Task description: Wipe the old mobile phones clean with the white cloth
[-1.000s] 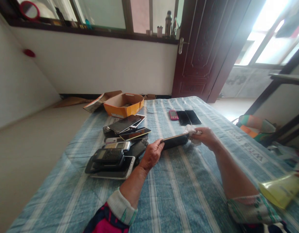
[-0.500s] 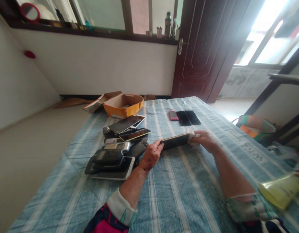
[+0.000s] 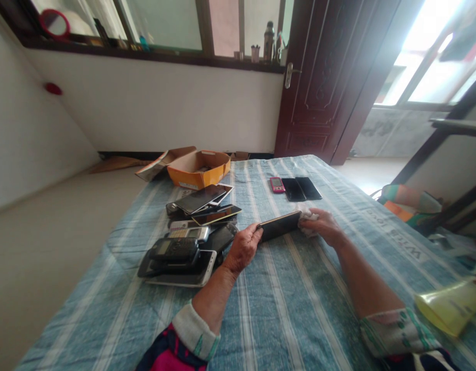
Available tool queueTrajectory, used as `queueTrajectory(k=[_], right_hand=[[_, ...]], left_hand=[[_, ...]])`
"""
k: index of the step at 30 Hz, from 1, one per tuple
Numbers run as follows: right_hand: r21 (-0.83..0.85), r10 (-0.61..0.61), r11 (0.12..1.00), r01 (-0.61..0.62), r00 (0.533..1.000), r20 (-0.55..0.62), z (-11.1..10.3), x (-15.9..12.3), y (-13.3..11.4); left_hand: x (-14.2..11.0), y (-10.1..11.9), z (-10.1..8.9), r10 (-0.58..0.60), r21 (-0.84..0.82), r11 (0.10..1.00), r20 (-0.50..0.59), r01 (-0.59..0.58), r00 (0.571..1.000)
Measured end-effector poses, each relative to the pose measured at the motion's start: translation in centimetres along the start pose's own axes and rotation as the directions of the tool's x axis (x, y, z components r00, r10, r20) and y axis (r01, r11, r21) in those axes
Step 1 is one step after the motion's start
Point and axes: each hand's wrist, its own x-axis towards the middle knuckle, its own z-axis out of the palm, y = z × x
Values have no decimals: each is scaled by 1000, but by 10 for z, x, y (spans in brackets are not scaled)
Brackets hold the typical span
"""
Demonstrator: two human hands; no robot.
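Observation:
My left hand [image 3: 243,248] grips the near end of a dark smartphone [image 3: 279,228], held tilted above the striped cloth. At the phone's other end, my right hand [image 3: 323,226] pinches a crumpled white tissue [image 3: 308,222] against its edge. Left of my left hand lies a loose pile of phones: a black keypad phone [image 3: 174,250] on top of a large white-edged smartphone [image 3: 207,269], a silver keypad phone [image 3: 189,233], and several dark smartphones [image 3: 202,199]. Beyond my hands, a pink keypad phone [image 3: 277,185] lies beside two black smartphones [image 3: 301,189] in a row.
An orange cardboard box [image 3: 199,178] with its flap open stands at the far left of the cloth-covered surface [image 3: 261,319]. A translucent yellow object [image 3: 448,306] lies at the right edge. A dark red door [image 3: 318,77] stands behind, and a window sill [image 3: 156,55] holds a bottle and small items.
The view has shifted slightly, moving the scene a little right and down in the picture. Both hands keep their holds; the tissue remains at the phone's far end.

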Motion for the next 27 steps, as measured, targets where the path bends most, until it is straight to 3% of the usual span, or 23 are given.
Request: queueTrajectory(k=[7,11,18,22,27], right_hand=[[130,-20,991,17,999,27,0,-4,1],[150,-75,986,78,997,-25,-4,-7,-13],[-117,-291,953,278,951,-105,-7,-22,-55],[-350,-458,839,416,888,-42,-3,-35,-77],[-573,-632,581,578,764,130,6,-50,-99]], left_hand=[[-2,2,0,3,-10,1000,-4,-3,1000],[-2,1,0,15,-12,1000,21,-15,1000],[-2,0,2,65,-50,997,78,-61,995],[-2,-4,6,114,7,993,81,-115,990],[-1,-11,10,126,115,984,78,-134,989]])
